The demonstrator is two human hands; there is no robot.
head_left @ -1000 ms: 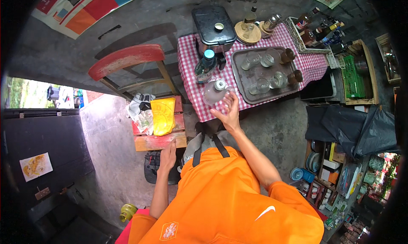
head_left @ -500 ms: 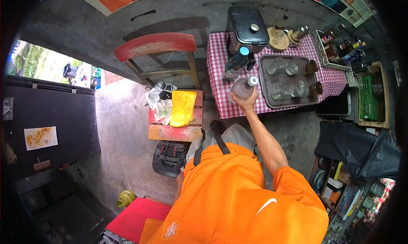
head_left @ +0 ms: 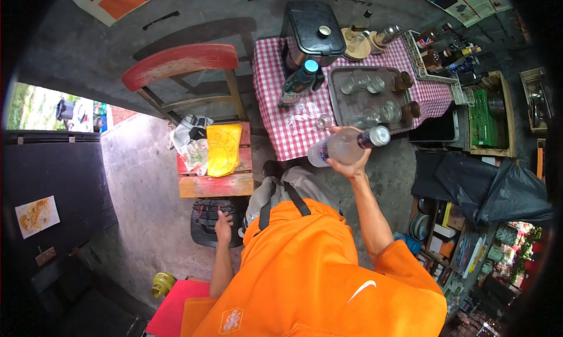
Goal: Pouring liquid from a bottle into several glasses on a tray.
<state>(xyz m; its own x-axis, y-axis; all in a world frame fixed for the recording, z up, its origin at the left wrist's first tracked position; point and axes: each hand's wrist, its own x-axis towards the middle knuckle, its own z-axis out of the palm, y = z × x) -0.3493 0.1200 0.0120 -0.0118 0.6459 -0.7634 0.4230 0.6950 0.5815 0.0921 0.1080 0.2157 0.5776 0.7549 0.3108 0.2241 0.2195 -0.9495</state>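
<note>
My right hand (head_left: 350, 164) grips a large clear bottle (head_left: 346, 146) with a silver cap. The bottle is tilted, its cap to the right, in front of the near edge of the checked tablecloth (head_left: 287, 140). My left hand (head_left: 223, 227) holds nothing, its fingers apart, low in front of a black bag (head_left: 205, 219). A dark tray (head_left: 343, 105) with several clear and brown glasses lies on the cloth. Left of it stands a dark bottle with a blue cap (head_left: 300, 82). Between bottle and tray sits a small clear round thing (head_left: 323, 122), its kind unclear.
A black lidded container (head_left: 316, 35) stands at the table's back. Bottles fill a white wire basket (head_left: 419, 67) at the far right. A red wooden chair (head_left: 214, 184) to the left bears a yellow cloth-like item (head_left: 223, 149). Black plastic sheeting (head_left: 463, 187) covers shelves at right.
The bottle has come off the tablecloth toward me and tipped to the right in my right hand. My left hand has risen into fuller view. The whole scene has shifted left.
</note>
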